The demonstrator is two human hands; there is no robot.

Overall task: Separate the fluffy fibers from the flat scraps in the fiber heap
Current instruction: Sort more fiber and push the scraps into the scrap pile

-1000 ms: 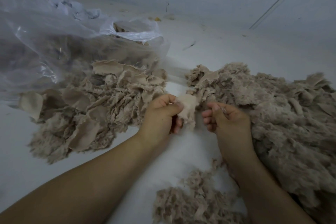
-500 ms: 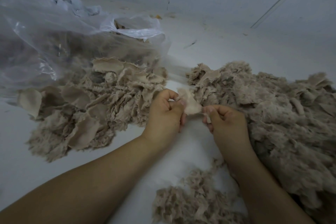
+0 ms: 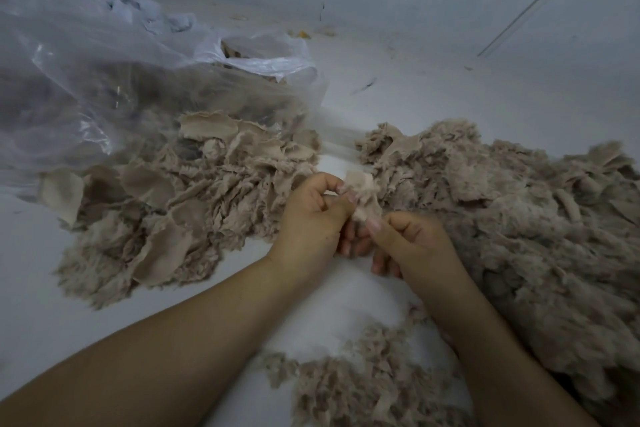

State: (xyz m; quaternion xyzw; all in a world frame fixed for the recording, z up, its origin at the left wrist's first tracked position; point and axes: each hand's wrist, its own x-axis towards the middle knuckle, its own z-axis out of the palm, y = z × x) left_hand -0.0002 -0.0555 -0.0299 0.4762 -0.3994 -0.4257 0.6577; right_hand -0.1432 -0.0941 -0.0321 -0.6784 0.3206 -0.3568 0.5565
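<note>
A small beige scrap (image 3: 362, 194) with fluffy fibers on it is held between both hands in the middle of the view. My left hand (image 3: 311, 218) pinches its upper edge with thumb and fingertips. My right hand (image 3: 408, 243) pinches its lower end. To the right spreads the big mixed fiber heap (image 3: 502, 218). On the left lies a pile of flat scraps (image 3: 166, 204). A smaller fluffy fiber pile (image 3: 363, 388) sits near the bottom, between my forearms.
A large clear plastic bag (image 3: 104, 80) holding more beige material lies at the back left, partly over the scrap pile. The white floor (image 3: 415, 87) runs to a wall at the back, with bits of litter on it.
Both hands have drawn closer together on the scrap. My right hand moved up under it, and the scrap now stands more upright between the fingers.
</note>
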